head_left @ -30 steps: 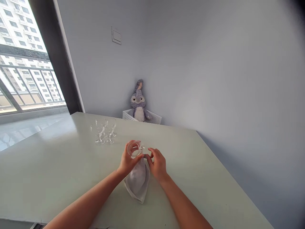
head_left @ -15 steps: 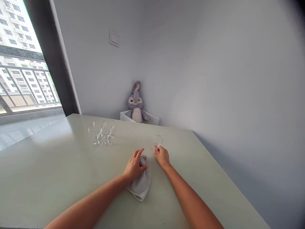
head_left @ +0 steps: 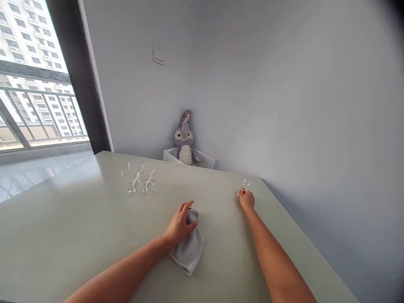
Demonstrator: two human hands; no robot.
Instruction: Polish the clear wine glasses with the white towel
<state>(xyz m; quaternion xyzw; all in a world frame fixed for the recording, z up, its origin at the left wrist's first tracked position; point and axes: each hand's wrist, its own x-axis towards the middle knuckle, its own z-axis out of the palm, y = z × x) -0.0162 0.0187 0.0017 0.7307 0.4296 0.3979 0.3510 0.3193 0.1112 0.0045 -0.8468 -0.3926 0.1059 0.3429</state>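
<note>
My right hand is out at the far right of the table, its fingers closed round the stem of a clear stemmed glass. The glass stands upright, its foot at the table surface and partly hidden by the fingers. On a crumpled grey cloth nearer to me lies my left hand, thumb and fingers apart, with the bunched end of the cloth showing between them. Several more clear stemmed glasses stand upright in a close group at the left, apart from both hands.
The pale green table reaches to the grey walls. Behind its far edge, a plush toy sits in a white perforated basket. A light switch is on the wall; a dark-framed window is at left.
My right hand has carried the glass rightward across the table, towards the far right corner. My left hand stays at the cloth. The view has shifted slightly.
</note>
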